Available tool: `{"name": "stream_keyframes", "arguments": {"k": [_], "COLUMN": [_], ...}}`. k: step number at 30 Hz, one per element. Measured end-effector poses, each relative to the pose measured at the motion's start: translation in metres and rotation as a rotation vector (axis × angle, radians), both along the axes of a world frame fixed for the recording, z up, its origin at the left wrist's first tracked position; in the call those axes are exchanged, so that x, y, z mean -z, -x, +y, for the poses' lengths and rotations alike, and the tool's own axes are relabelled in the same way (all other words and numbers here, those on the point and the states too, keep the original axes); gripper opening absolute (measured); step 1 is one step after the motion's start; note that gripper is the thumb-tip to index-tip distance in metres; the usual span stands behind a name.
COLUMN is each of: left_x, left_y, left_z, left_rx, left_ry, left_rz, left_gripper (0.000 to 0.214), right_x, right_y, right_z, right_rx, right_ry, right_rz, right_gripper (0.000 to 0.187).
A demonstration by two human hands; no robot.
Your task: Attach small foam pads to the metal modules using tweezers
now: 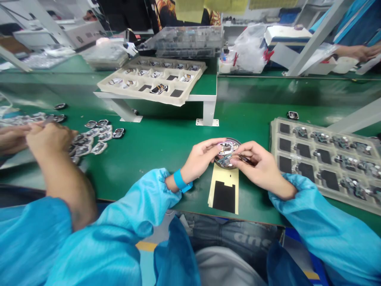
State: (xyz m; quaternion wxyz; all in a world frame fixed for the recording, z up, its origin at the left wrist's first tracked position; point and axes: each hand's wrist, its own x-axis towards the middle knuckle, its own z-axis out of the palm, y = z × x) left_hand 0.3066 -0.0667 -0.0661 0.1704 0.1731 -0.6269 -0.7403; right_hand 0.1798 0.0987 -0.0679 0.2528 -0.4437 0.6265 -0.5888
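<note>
My left hand (204,157) is closed, thumb and fingers gripping a small white-rimmed device housing (226,148). Close beside it, my right hand (257,165) pinches the edge of a small green circuit board (224,161); its fingertips partly cover the board. Something dark (245,159) shows under the right fingers, too hidden to name. Both hands are over a round dish (236,140) with a metallic rim. In front of the dish lies a yellowish sheet (212,190) with a black rectangle (224,197) on it.
On the right is a compartment tray (275,137) of circuit boards, with a loose housing (293,115) behind it. Another tray (181,97) of parts rests on a raised green shelf (212,81). Several housings (83,150) lie at left, near a co-worker's hands (49,139).
</note>
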Motion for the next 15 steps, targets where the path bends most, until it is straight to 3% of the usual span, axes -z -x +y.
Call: {"name": "stream_keyframes", "arguments": {"k": [15], "left_x": [-0.0009], "left_y": [-0.0007], "left_z": [0.0009], "left_rx": [0.011], "left_ry": [-0.037], "left_rz": [0.011], "left_gripper": [0.040], "right_x": [-0.0045], "right_y": [0.0022], "right_z": [-0.0069], "right_rx": [0.196], "right_ry": [-0.097], "right_rz": [-0.074], "right_gripper": [0.036]}}
